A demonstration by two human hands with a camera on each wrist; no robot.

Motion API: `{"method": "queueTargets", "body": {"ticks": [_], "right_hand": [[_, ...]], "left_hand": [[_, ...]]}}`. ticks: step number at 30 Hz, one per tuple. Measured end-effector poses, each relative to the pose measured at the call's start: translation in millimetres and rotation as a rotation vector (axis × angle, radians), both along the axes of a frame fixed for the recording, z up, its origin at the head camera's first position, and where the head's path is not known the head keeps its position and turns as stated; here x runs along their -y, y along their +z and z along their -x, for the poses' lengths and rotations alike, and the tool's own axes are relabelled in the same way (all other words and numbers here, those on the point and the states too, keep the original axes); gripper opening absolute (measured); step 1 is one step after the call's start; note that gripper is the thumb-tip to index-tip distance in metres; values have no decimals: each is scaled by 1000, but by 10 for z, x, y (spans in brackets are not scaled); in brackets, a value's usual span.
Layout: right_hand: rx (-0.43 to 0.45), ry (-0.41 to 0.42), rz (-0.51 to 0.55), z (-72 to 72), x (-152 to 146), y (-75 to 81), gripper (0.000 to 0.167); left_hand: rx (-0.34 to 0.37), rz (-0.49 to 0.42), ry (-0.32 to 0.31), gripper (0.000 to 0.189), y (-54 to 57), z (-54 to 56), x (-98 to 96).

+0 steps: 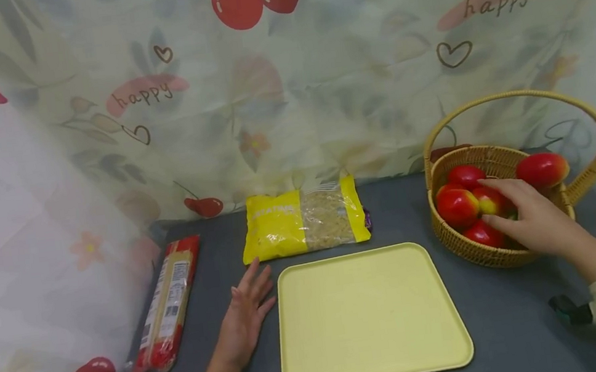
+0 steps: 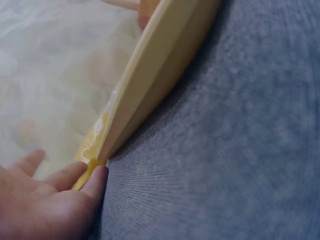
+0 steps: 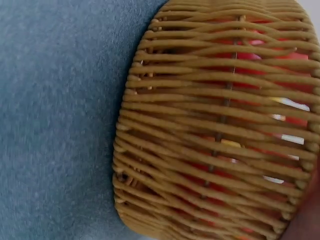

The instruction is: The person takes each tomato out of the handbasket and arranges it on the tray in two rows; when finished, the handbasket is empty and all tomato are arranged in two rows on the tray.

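Observation:
My right hand (image 1: pixel 536 219) reaches over the rim into a wicker basket (image 1: pixel 474 257) on the right. Its thumb and fingers lie on either side of a red-and-yellow apple (image 1: pixel 488 202); whether they grip it is unclear. Several more red apples (image 1: pixel 455 206) surround it, and one apple (image 1: pixel 542 170) sits high by the handle. The right wrist view is mostly basket wall (image 3: pixel 215 120), with red showing through the weave. Beside the left edge of a pale yellow tray (image 1: pixel 370 320), my left hand (image 1: pixel 244 320) holds nothing, its fingers loosely extended.
Behind the tray lies a yellow bag (image 1: pixel 275 226) with a clear window showing pale dry contents. A long red-and-clear packet (image 1: pixel 176 288) of what looks like dried noodles lies at left. Patterned curtains (image 1: pixel 321 102) hang behind the grey tabletop (image 1: pixel 216 245). The basket's tall handle (image 1: pixel 510 95) arches above the apples.

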State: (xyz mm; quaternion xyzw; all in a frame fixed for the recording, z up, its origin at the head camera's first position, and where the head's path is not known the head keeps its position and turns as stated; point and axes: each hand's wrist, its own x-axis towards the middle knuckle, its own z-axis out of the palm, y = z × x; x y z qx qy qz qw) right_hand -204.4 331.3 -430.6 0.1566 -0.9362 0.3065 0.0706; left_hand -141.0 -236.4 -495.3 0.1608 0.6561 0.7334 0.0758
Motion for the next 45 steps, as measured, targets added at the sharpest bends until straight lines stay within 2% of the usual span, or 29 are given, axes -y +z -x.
{"method": "queueTargets", "body": {"ticks": [4,7,9,13,15,18,22,27,35,39,45], "right_hand": [[-23,7,-23,24,11,-32,71],[-8,-11,-60,46,24,-21,69],[4,-27,-80,54,31,-10,69],[9,-63,-97,57,37,-16,67],[0,-86,-82,50,39,-24,65],[-17,-124,-38,28,35,-14,61],[-53,-171,30,1,5,10,58],[-55,-210,114,-21,-15,67,60],[-100,-203,187,-76,59,214,56],[-67,-225,239,-124,174,315,69],[-37,-190,300,-176,387,375,85]], "left_hand": [[24,-31,-40,73,-34,-18,-16],[53,-45,-38,68,-31,-30,-45],[92,-25,-3,65,-30,-28,-69],[169,99,109,64,-58,-6,-96],[191,151,145,68,-77,6,-100],[188,175,161,70,-93,18,-107],[174,178,153,73,-105,30,-118],[170,192,149,75,-105,26,-123],[166,177,148,74,-81,16,-127],[173,178,149,75,-81,15,-125],[182,191,162,74,-90,19,-128]]}}
